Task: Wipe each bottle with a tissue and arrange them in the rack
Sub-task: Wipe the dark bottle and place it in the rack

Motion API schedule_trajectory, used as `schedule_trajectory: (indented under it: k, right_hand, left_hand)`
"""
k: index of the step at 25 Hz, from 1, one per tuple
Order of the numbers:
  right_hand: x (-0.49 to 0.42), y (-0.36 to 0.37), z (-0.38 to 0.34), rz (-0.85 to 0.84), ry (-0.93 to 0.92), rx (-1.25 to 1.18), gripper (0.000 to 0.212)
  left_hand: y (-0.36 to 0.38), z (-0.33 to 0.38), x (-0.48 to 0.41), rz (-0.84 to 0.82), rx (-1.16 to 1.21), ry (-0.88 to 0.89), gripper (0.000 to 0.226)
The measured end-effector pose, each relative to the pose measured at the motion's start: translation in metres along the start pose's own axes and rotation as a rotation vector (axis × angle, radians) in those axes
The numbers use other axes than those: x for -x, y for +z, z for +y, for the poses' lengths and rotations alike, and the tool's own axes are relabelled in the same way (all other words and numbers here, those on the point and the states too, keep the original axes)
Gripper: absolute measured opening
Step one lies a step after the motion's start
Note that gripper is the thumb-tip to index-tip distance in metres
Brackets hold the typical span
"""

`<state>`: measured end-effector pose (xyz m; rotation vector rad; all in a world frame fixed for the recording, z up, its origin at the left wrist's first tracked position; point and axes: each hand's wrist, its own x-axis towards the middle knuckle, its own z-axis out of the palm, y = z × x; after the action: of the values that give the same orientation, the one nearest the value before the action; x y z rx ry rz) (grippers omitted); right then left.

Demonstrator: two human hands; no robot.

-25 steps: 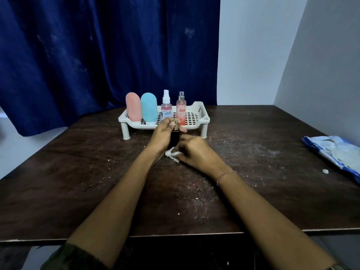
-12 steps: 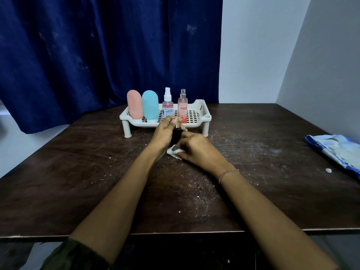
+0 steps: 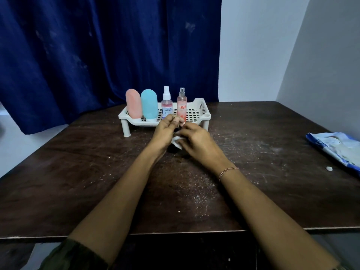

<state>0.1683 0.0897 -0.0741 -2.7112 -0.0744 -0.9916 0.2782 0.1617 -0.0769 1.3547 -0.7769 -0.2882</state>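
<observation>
A white perforated rack (image 3: 203, 111) stands at the table's far middle. In it stand a pink bottle (image 3: 133, 103), a teal bottle (image 3: 149, 104), a clear spray bottle (image 3: 167, 103) with a white cap, and a pink spray bottle (image 3: 182, 107). Just in front of the rack my left hand (image 3: 165, 131) pinches the top of a small dark bottle (image 3: 176, 131), which my fingers mostly hide. My right hand (image 3: 196, 143) presses a crumpled white tissue (image 3: 176, 142) against its lower part.
A blue and white tissue pack (image 3: 337, 147) lies at the table's right edge, with a small white scrap (image 3: 329, 168) beside it. The dark wooden table (image 3: 78, 172) is scattered with white crumbs. A blue curtain (image 3: 87, 55) hangs behind the rack.
Both hands stay together in front of the rack. The small bottle's gold cap, visible between my left fingers earlier, is now covered by them.
</observation>
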Motion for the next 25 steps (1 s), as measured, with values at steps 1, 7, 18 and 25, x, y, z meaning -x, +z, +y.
schedule_trajectory:
  k: [1, 7, 18, 25]
  right_hand:
    - [0.000, -0.001, 0.000, 0.066, 0.005, 0.002, 0.020]
    - [0.000, -0.002, 0.000, 0.194, 0.043, -0.015, 0.019]
    - [0.001, 0.002, 0.007, 0.155, 0.085, -0.051, 0.023]
    - [0.001, 0.004, 0.014, 0.185, 0.098, -0.087, 0.022]
  left_hand:
    - [0.000, 0.000, 0.000, -0.019, 0.031, -0.008, 0.027]
    - [-0.002, -0.001, -0.001, -0.088, 0.134, -0.018, 0.028]
    - [-0.006, -0.003, 0.000, -0.128, 0.127, -0.003, 0.029]
    - [-0.004, -0.001, 0.003, -0.139, 0.188, -0.017, 0.027]
